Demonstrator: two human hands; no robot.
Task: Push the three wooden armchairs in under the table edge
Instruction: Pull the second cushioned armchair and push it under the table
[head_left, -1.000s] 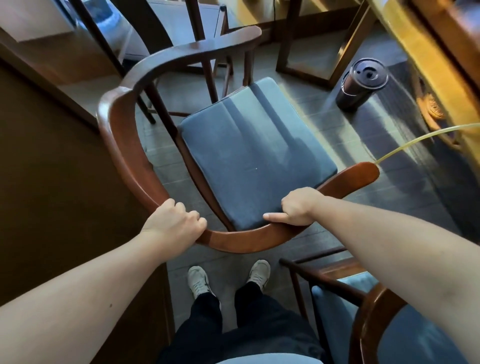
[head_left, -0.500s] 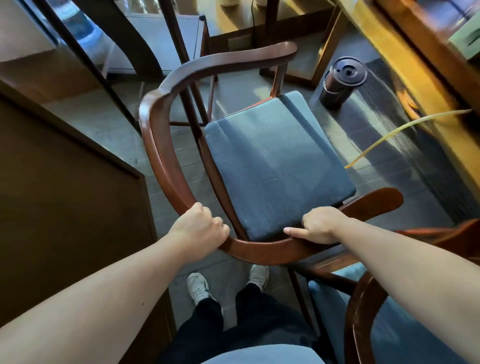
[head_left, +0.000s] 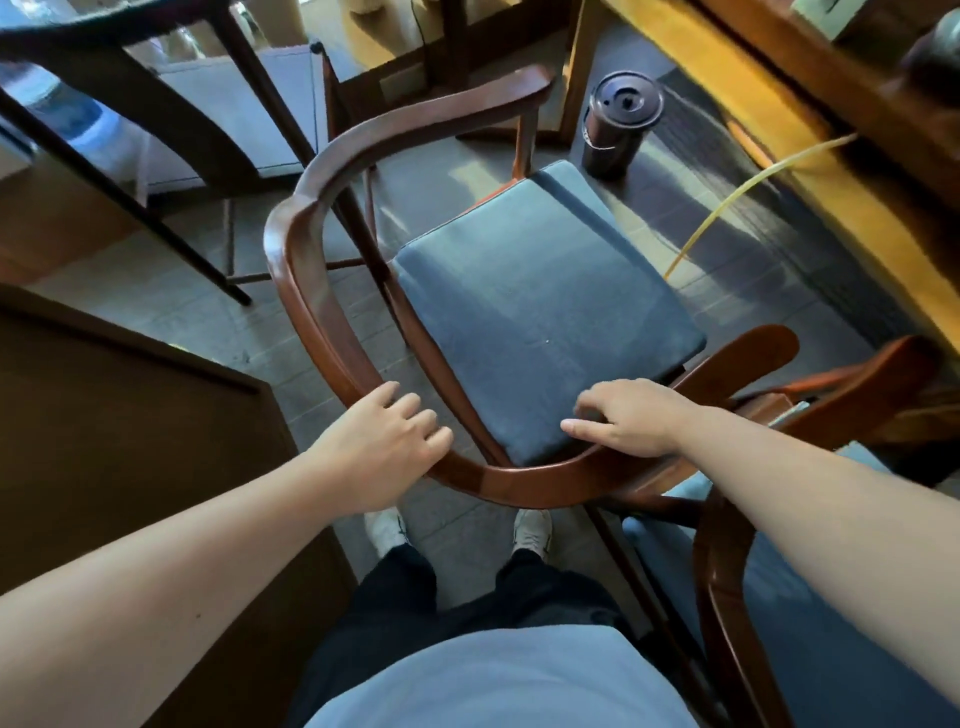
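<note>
A wooden armchair with a curved back rail (head_left: 311, 291) and a blue seat cushion (head_left: 545, 312) stands right in front of me, its seat pointing toward the yellow wooden table (head_left: 779, 104) at the upper right. My left hand (head_left: 384, 441) lies on the rail's left bend with the fingers spread, not curled around it. My right hand (head_left: 628, 415) hovers over the rail's right side, fingers loose and thumb out. A second armchair (head_left: 727, 597) with a blue seat stands at the lower right, close beside the first.
A dark cylindrical container (head_left: 621, 124) stands on the floor by the table leg, ahead of the chair. A yellow hose (head_left: 727, 202) runs down from the table. A brown cabinet (head_left: 130, 441) fills the left. Dark chair legs (head_left: 156, 197) cross the upper left.
The chair has slid forward and right toward the table. Both hands, earlier closed around the back rail, have loosened and opened.
</note>
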